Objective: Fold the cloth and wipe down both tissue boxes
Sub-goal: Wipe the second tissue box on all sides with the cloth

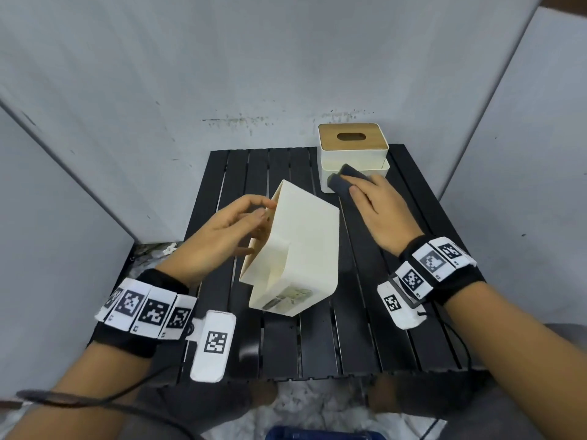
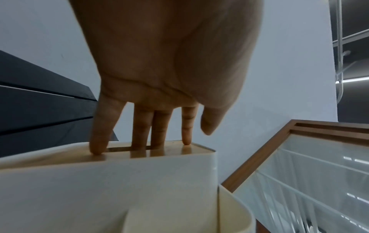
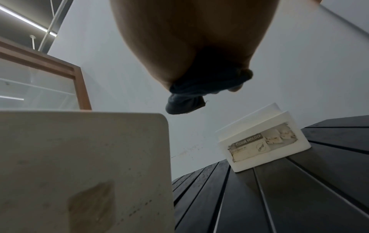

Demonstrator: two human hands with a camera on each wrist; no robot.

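Note:
A cream tissue box stands tilted on its side on the black slatted table. My left hand steadies it at the lid. In the left wrist view the fingers are straight, the two middle ones reach into the lid's slot, and the thumb is off the box. My right hand grips a folded dark grey cloth just in front of the white tissue box with a wooden lid at the back right. In the right wrist view the cloth hangs a little apart from that box.
Grey partition walls close in the table at the back and both sides. A wood-framed glass panel shows in the wrist views. A cable trails from my left wrist. A blue object lies below the table's near edge.

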